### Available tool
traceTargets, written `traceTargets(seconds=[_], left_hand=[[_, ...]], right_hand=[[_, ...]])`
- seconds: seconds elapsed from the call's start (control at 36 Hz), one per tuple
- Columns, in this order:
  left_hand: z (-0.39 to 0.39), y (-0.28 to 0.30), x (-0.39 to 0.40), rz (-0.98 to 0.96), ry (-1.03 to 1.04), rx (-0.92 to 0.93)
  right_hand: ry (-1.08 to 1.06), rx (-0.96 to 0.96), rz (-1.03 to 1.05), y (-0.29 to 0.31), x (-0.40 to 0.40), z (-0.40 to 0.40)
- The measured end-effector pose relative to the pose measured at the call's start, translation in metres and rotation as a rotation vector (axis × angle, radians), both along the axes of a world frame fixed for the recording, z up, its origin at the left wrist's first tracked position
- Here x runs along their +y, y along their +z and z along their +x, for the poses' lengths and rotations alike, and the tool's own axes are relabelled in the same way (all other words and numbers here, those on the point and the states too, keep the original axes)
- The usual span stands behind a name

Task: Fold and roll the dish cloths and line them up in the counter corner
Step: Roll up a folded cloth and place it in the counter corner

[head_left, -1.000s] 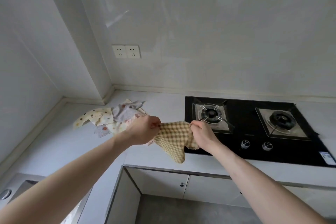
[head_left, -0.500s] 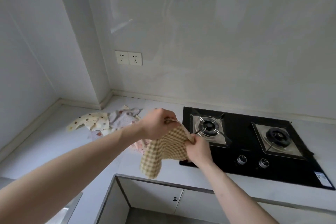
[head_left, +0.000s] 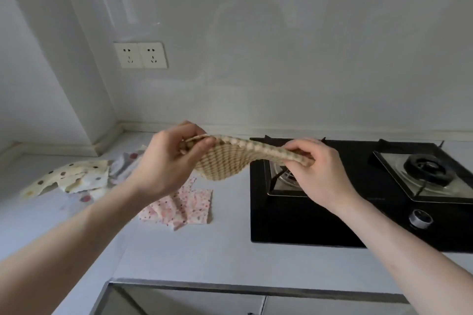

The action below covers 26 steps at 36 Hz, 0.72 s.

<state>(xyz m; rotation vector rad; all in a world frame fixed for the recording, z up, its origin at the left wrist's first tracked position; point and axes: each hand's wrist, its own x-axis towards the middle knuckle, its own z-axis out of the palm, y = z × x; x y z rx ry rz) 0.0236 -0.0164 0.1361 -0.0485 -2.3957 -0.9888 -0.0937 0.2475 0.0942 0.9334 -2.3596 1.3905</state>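
Observation:
A tan checked dish cloth (head_left: 227, 162) is stretched in the air between both hands, above the counter beside the hob. My left hand (head_left: 169, 161) pinches its left corner between thumb and fingers. My right hand (head_left: 320, 169) pinches its right edge. The cloth sags in the middle. Below it on the white counter (head_left: 194, 258) lies a pink flowered cloth (head_left: 184, 206), loosely folded. Further left, near the corner, a cream polka-dot cloth (head_left: 69, 178) and a greyish patterned cloth (head_left: 125, 161) lie crumpled together.
A black gas hob (head_left: 307, 222) with two burners and knobs fills the counter's right side. A wall pillar (head_left: 84, 79) juts out at the back left corner, with a double socket (head_left: 140, 55) on the wall beside it. The counter's front edge (head_left: 256, 288) runs below.
The hands have moved apart and upward, spreading the checked cloth from a bunched, hanging shape into a wide, nearly level span. The camera has shifted closer to the counter.

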Motion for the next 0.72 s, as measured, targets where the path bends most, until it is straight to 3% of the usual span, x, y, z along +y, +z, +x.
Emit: traceTargets(seconds=[0.19, 0.33, 0.72], left_hand=[[0.028, -0.103, 0.002, -0.115, -0.077, -0.167], [0.048, -0.161, 0.000, -0.207, -0.117, -0.286], [0.127, -0.194, 0.038, -0.243, -0.095, -0.390]], right_hand=[[0.145, -0.017, 0.178, -0.111, 0.012, 0.009], [0.139, -0.064, 0.323, -0.159, 0.018, 0.021], [0.058, -0.127, 0.467, -0.163, 0.069, 0.092]])
